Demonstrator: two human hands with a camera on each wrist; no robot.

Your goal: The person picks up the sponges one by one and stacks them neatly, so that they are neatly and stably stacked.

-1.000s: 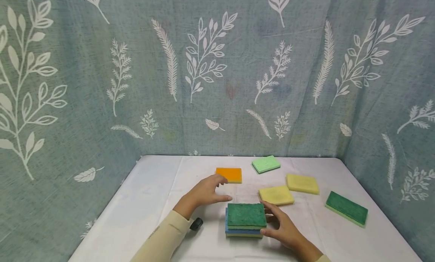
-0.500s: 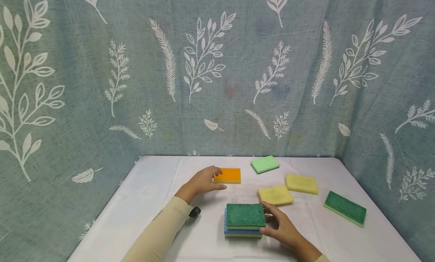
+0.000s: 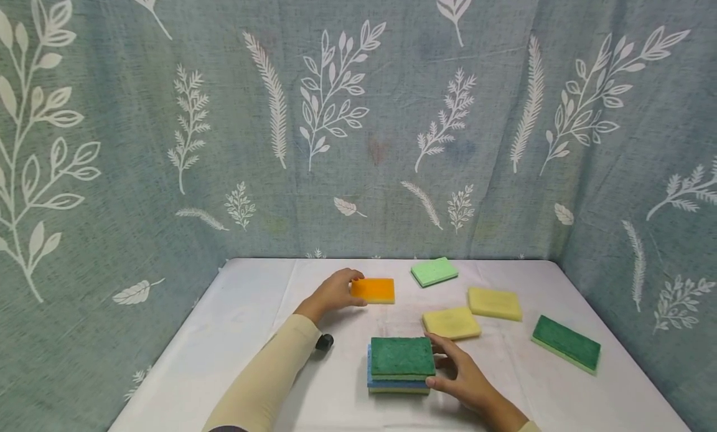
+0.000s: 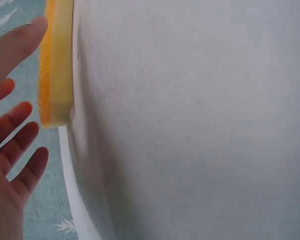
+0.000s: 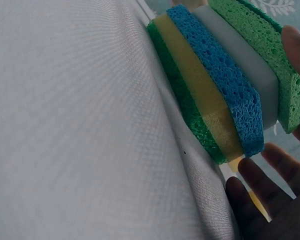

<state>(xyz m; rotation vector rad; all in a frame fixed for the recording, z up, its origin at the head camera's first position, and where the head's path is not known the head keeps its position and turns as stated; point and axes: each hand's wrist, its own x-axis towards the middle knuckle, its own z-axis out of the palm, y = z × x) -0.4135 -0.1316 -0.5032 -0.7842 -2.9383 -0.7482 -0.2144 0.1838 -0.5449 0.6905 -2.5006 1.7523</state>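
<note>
Left hand around end of orange sponge, right hand on stack

Step in hand, by the look: getting hold of orange sponge, flat near far edge of tabletop, a little left of its middle. Left hand loosely spread about left short end, thumb on near side, fingers on far side; firm contact or not, cannot tell. Right hand toward near side of tabletop, thumb and forefinger curved about right end of top sponge, other fingers loose; probably just steadying. Calls next for closing left fingers and thumb on that end and lifting clear, without nudging stack.

Orange sponge: thin rectangular slab, grainy orange layer over smooth yellow foam. Stack, bottom up: green scour layer, yellow foam, open-pored blue, smooth grey, pored pale green, rough dark green on top. Top sponge not quite flush with blue below.

Elsewhere, flat on white, faintly creased tabletop: light green sponge by far edge; yellow sponge beyond stack, second yellow sponge just beside; green sponge slanted near right edge.
</note>
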